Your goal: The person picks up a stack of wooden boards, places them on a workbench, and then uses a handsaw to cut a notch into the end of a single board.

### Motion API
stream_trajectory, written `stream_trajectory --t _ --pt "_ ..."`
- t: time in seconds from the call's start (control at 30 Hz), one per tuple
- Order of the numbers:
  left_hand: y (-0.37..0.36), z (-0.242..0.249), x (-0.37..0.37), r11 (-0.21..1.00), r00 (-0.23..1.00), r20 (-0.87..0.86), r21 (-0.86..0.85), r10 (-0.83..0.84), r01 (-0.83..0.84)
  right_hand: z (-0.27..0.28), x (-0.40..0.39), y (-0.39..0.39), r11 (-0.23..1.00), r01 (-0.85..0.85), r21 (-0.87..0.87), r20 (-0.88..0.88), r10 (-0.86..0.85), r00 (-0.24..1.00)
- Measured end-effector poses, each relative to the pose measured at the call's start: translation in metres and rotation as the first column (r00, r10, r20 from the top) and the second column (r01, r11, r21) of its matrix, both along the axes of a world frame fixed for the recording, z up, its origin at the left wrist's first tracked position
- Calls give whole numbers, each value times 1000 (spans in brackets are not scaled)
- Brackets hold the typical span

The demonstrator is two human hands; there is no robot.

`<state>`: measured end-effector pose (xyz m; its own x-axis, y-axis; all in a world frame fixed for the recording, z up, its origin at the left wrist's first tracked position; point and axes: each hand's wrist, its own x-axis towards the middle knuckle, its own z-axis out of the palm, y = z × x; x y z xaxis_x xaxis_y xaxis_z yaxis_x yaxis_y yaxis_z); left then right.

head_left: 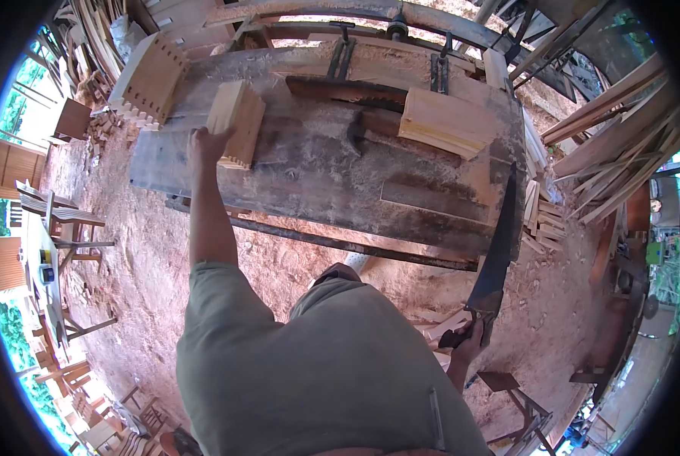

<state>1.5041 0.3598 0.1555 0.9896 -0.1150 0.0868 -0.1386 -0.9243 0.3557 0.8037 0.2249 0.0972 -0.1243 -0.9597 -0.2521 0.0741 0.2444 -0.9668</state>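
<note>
My left hand point(209, 143) is closed at the near left edge of a pale stack of boards point(237, 118) with notched ends, on the workbench point(302, 175). Low on the right, my right hand point(470, 340) grips the handle of a handsaw point(495, 258). Its dark blade points up past the bench's right end. A second stack of pale boards point(446, 121) lies on the bench's right half. Left of it rests a hammer point(355, 133), and behind that a long dark saw blade point(343, 91).
A larger stack of notched boards point(150, 80) stands at the bench's back left corner. Clamps point(341, 53) sit along the back edge. Wood strips point(636, 144) lean at the right. A slatted chair point(58, 216) stands at left on the shavings-covered ground point(134, 251).
</note>
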Motion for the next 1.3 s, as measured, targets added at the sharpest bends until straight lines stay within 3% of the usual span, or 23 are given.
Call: stream_trajectory --t 0.07,0.17,0.27,0.5,0.57,0.6,0.63,0.67,0.7,0.73,0.8,0.87,0.93,0.97,1.03,1.07,1.13,1.2,1.27,1.3 --pt "0 -16 13 984 992 18 126 -127 124 -2 -1 -2 1000 9 10 -5 -9 1000" --pt "1 -23 28 979 981 -51 71 -186 189 -2 5 -2 1000 9 11 -52 -8 999" --pt "7 -29 30 989 989 -39 -52 -142 140 -4 7 0 997 60 50 -52 -57 997" --pt "9 -24 40 986 977 -134 -34 -169 166 -11 10 2 998 37 53 36 -39 999" --pt "8 -37 44 980 983 13 81 -182 180 -15 10 3 1000 28 10 50 -28 998" --pt "-5 -36 39 974 977 8 76 -213 212 -23 5 2 998 37 41 48 -39 998" --pt "-23 -30 28 969 916 319 121 -245 216 -21 5 3 996 58 70 42 -61 997" --pt "-44 -24 16 966 761 596 150 -257 208 -19 6 4 996 55 77 22 -57 998" --pt "-77 -13 -6 859 865 351 -240 -358 453 -21 5 5 998 34 62 6 -34 999" --pt "-118 4 -37 609 836 117 -632 -536 479 -23 3 4 999 8 46 -12 -7 1000" --pt "-197 67 -113 717 724 -145 -363 -675 596 -1 13 1 997 -73 -27 -153 68 986" --pt "-279 29 -149 440 500 64 -388 -864 810 24 22 -1 998 -63 -5 -202 61 977" --pt "-337 4 -189 305 236 401 116 -885 945 57 31 4 1000 -19 -7 -216 17 976" --pt "-355 6 -198 276 214 403 103 -890 956 59 26 14 1000 12 -12 -228 -14 974" --pt "-379 14 -216 197 199 3 178 -980 964 60 15 33 988 -20 -156 -270 -24 963" --pt "-377 12 -225 168 171 2 168 -985 971 61 6 45 988 8 -157 -280 -52 959" --pt "-351 13 -244 221 230 236 -63 -944 973 60 -8 72 989 18 -146 -108 -35 994" --pt "-316 -2 -291 248 310 178 -301 -934 921 63 -19 96 995 36 -98 -113 -47 992" --pt "-275 -19 -347 173 183 30 -208 -983 963 56 -31 114 994 94 -47 -47 -96 994" --pt "-259 -37 -369 76 83 48 -126 -995 989 52 -37 119 992 121 -23 -39 -122 992"
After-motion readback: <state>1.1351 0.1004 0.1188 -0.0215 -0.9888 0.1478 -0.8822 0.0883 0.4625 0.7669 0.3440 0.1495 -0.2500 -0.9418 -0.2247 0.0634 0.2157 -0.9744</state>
